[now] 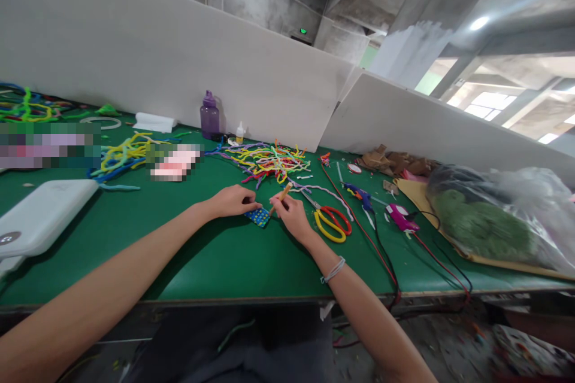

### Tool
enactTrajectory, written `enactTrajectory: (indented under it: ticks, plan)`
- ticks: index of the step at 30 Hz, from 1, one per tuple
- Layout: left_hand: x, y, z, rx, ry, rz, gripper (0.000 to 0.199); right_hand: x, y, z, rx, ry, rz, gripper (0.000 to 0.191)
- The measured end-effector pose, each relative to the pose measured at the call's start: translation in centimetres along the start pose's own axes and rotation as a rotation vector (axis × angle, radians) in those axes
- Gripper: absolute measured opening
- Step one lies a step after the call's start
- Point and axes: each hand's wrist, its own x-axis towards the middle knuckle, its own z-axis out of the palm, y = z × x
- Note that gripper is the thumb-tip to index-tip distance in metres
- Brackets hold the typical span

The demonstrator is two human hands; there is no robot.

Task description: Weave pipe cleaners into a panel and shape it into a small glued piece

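Observation:
On the green table lies a small flat blue piece with yellow-green dots (pixel 259 217). My left hand (pixel 233 200) has its fingers closed at the piece's upper left edge. My right hand (pixel 290 210) grips a thin tan wooden stick (pixel 285 191), its lower end by the piece's right side; I cannot tell whether it touches. Just right of that hand rest scissors with red and yellow handles (pixel 332 224). Beyond both hands spreads a heap of multicoloured fuzzy pipe cleaners (pixel 269 160).
A purple bottle (pixel 209 116) and a small glue bottle (pixel 240 131) stand by the white partition (pixel 269 78). To the right are a blue glue gun (pixel 358 194), cords, a magenta device (pixel 402 218) and a plastic bag of green material (pixel 485 227). A white device (pixel 49 215) sits left.

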Motion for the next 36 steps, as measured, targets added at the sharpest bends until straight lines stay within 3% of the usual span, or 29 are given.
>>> enactTrajectory:
  ticks: [36]
  plan:
    - [-0.04,0.06,0.07,0.029,-0.006,-0.002,0.047,-0.09,0.55,-0.01,0.03,-0.002,0.019,0.031]
